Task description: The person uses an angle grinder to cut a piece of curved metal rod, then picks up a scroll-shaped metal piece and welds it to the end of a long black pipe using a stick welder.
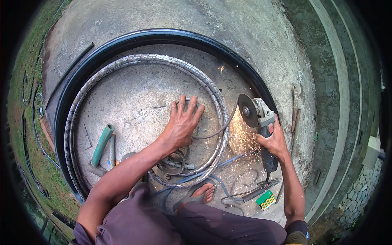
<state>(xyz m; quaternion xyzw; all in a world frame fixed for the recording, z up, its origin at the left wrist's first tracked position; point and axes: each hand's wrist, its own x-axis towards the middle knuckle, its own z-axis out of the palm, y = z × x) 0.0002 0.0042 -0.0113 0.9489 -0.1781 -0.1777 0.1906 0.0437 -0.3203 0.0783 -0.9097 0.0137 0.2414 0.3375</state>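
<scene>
Head view: gripping angle grinder (pixel 267 122) in right hand (pixel 272 139), with fingers wrapped round its body. Holding dark disc (pixel 247 110) steeply tilted, near right side of silvery hoops (pixel 143 58). Throwing sparks (pixel 243 136) down below disc, over concrete ground (pixel 134 96). Resting left hand (pixel 184 120) palm down inside hoops, with fingers spread and slightly bent over thin dark rod (pixel 216 134). Cannot tell whether closed on it or just pressing. Curving from under left hand, across hoops, up to disc's left edge; cannot tell exact contact. Lying around hoops: big black ring (pixel 163 33). Inside hoops, left of left hand: green tube (pixel 102 145), just beside grey bar (pixel 112 149). Below left hand: small coils (pixel 178 158), partly hidden by forearm. Also below: blue hose (pixel 232 159), running past hoops, and sandalled foot (pixel 201 192) near hoops' lower edge. At lower right, below grinder: green-and-yellow packet (pixel 266 200). Along upper left, outside black ring: black rod (pixel 71 73).
</scene>
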